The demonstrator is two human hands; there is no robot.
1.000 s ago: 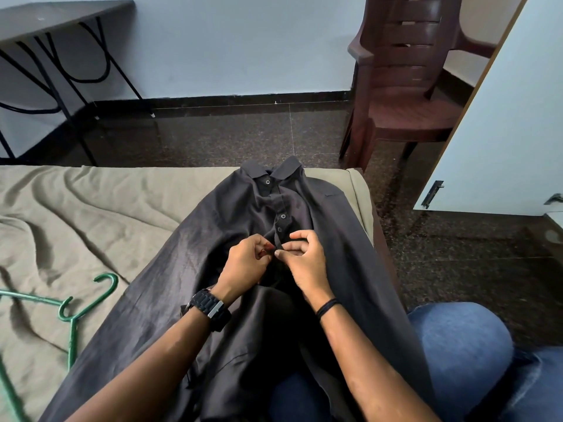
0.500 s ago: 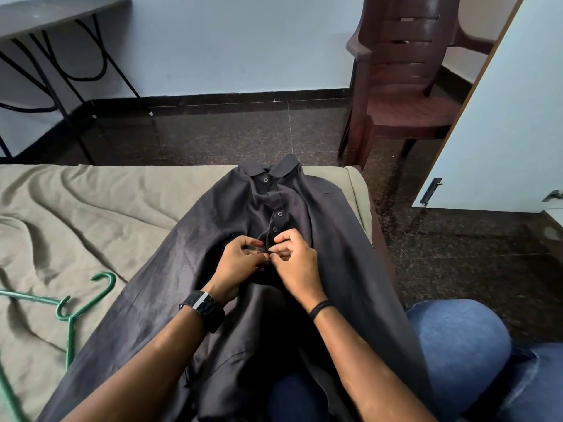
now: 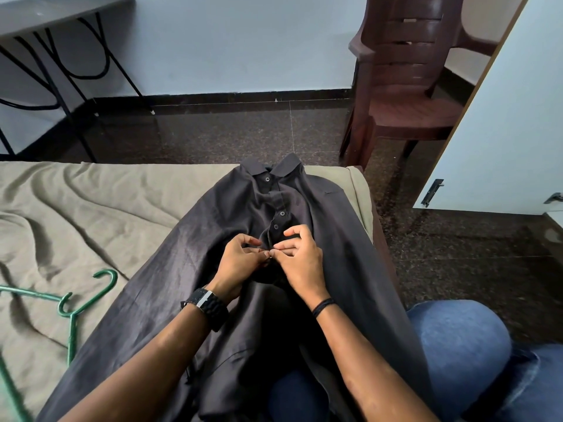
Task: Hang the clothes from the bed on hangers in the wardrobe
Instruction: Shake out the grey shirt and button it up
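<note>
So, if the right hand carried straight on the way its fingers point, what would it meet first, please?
The right hand points left, fingertips pinched at the dark shirt placket. Going straight on, it would likely meet the left hand first, whose fingertips already look to be touching it.

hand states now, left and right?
Left hand: closed, pinching the dark shirt placket.
Right hand: closed, pinching the same placket.
</note>
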